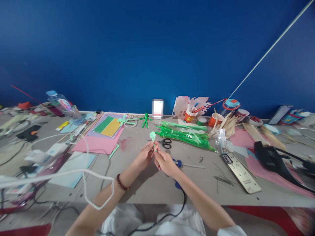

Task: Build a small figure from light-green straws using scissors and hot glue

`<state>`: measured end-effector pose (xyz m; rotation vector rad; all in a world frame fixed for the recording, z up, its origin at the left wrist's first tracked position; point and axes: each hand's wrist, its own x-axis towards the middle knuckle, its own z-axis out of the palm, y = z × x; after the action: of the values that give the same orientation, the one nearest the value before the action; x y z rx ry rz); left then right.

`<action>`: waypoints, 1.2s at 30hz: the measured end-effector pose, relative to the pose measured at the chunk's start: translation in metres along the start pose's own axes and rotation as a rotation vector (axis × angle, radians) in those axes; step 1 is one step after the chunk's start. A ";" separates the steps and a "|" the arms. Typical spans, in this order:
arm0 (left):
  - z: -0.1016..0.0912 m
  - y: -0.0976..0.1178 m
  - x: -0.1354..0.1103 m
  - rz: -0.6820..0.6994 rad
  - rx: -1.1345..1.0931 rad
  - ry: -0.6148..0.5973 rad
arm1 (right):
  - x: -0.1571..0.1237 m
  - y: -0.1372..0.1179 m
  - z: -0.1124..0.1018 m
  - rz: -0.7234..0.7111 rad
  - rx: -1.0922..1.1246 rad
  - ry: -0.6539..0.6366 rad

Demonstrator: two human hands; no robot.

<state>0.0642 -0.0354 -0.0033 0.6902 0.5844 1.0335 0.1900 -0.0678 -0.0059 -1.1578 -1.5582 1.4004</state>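
Note:
Between both hands is a light green pipe-cleaner piece (153, 135) with a rounded, leaf-like head at the top and a thin stem below. The fingers of my left hand (147, 152) pinch the stem from the left. From the other side, my right hand (166, 162) closes on its lower part with thumb and fingers. Black-handled scissors (166, 143) lie just beyond my right hand. A glue gun with blue parts (177, 163) rests beside that hand, partly covered by it. Farther back are a green pipe-cleaner figure (145, 121) and a bundle of green pipe cleaners (188, 137).
Coloured sheets (94, 144) and a plastic bottle (64, 105) are at the left. A white cable (98, 173) loops over my left forearm. On the right lie a phone (242, 173), short wires (224, 179) and dried husks (221, 130). A paper cup with pens (190, 116) stands at the back.

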 end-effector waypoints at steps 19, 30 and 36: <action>-0.001 0.017 0.003 0.014 -0.030 0.065 | 0.004 0.002 -0.013 -0.118 -0.183 0.113; -0.014 0.018 0.011 0.150 0.010 0.161 | -0.012 -0.035 -0.028 -0.201 -0.406 0.157; -0.019 0.019 0.012 0.037 -0.149 0.060 | -0.033 -0.060 -0.024 -0.340 -0.644 -0.003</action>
<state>0.0449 -0.0134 -0.0026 0.5426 0.5420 1.1229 0.2141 -0.0908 0.0581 -1.1588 -2.1705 0.6886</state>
